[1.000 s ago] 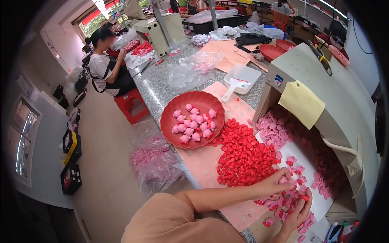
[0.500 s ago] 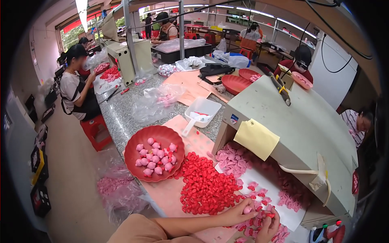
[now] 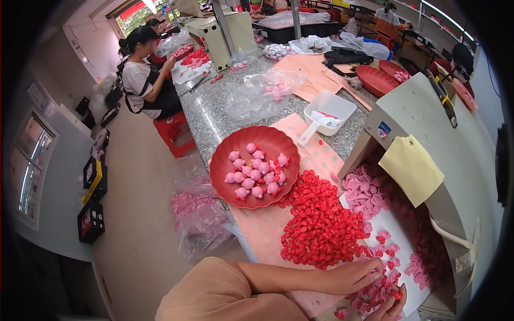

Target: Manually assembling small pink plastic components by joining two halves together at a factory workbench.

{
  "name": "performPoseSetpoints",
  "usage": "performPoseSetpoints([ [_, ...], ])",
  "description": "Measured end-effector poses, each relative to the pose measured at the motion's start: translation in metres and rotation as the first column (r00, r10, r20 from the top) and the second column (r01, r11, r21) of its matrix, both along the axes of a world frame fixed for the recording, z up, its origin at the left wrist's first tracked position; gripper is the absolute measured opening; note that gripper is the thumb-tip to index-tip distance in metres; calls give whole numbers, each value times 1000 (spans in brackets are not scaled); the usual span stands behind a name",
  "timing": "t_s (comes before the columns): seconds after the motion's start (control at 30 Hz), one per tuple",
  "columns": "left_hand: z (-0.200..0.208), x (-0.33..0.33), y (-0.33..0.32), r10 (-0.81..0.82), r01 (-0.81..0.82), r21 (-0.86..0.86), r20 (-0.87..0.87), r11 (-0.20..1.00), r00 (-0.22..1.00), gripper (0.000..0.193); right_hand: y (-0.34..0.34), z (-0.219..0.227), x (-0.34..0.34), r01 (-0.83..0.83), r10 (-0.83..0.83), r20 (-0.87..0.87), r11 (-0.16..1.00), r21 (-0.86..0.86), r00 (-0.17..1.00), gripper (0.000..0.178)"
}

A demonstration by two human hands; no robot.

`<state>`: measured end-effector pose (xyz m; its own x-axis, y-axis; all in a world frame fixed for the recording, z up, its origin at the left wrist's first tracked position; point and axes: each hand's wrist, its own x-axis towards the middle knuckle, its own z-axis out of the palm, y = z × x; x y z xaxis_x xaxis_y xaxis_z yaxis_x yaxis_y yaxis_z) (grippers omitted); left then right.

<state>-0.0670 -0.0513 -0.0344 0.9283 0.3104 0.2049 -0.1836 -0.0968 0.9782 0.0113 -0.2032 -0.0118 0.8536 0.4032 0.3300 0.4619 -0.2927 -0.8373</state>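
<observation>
My left hand (image 3: 356, 276) reaches across the bench, its fingers closed in a pinch. A bit of pink shows at the fingertips, but the piece is mostly hidden. Just below it, my right hand (image 3: 390, 308) grips a small glossy red piece (image 3: 396, 295) between thumb and fingers. Beneath and around both hands lie pink petal-like pieces with red parts (image 3: 392, 249). Left of them spreads a heap of small red pieces (image 3: 317, 229). Farther back, a red scalloped bowl (image 3: 225, 143) holds several pink balls (image 3: 248, 183) with small red parts.
A machine-like grey housing (image 3: 423, 109) stands at the right, a yellow paper (image 3: 410, 170) hanging from it. Flat pink pieces (image 3: 364, 191) lie under its edge. Behind the bowl are a white scoop (image 3: 330, 111) and plastic bags (image 3: 262, 99). A person (image 3: 144, 75) sits at far left.
My view has swung left, so the bench appears shifted right. Both hands stay close together over the pink pieces; the pink ball seen in my left fingers is now mostly hidden.
</observation>
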Motion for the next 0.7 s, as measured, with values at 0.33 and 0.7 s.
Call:
performPoseSetpoints([
  [0.33, -16, 6, -11, -77, 80, 133, -28, 988, 997, 21, -17, -37, 19, 37, -44, 62, 994, 104, 997, 31],
  [0.7, -1, 3, -11, -59, 66, 110, -63, 992, 996, 20, -19, -20, 20, -100, 124, -115, 975, 199, 986, 29],
])
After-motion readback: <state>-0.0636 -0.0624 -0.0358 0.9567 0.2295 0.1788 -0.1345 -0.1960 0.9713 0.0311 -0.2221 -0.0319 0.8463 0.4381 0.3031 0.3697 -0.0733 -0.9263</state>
